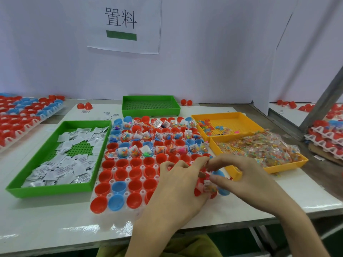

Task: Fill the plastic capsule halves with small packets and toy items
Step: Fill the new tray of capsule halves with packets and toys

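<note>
A white holder tray carries rows of red capsule halves and blue capsule halves. The far rows hold small packets and toy bits; the near rows are empty cups. My left hand lies over the tray's near right part, fingers curled toward a small clear packet of coloured bits. My right hand reaches in from the right, its fingertips bent down at that packet beside a blue half. Which fingers pinch the packet is hard to tell.
A green tray of white sachets sits left of the holder. An empty green tray stands behind. Two yellow trays lie to the right: one with loose toys, one heaped with clear packets. More capsule trays flank both sides.
</note>
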A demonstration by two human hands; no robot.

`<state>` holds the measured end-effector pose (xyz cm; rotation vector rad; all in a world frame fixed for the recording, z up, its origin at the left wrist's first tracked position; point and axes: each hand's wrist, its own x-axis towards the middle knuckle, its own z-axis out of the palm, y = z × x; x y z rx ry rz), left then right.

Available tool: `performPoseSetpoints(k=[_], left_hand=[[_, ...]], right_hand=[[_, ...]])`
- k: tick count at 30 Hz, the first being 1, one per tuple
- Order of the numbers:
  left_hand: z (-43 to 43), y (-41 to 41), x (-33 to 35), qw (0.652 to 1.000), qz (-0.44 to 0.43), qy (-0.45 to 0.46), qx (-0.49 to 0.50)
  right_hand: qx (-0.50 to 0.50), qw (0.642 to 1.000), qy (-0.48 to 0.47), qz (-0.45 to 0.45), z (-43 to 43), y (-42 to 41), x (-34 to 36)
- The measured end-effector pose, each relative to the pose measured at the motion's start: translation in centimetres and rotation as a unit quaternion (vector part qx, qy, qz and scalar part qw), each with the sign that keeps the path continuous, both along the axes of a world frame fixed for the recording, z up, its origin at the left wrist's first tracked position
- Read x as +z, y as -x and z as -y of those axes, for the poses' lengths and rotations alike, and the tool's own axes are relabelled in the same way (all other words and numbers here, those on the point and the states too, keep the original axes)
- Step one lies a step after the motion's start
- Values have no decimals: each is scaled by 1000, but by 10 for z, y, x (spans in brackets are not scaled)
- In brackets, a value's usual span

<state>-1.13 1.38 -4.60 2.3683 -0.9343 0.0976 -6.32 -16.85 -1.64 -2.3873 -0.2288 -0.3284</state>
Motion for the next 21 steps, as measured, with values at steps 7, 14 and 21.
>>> performPoseSetpoints(k=[7,14,21], left_hand=[[-74,-25,35,983,-15,151,103],[-186,-83,17,935,-132,20,329],[-177,-107,3,918,-161,-12,363]], right_hand=[[-172,983,-42,50,42,-35,-4],[-212,961,87,-153,77,-80,-19],[-229,964,96,-99,65,-98,-29]])
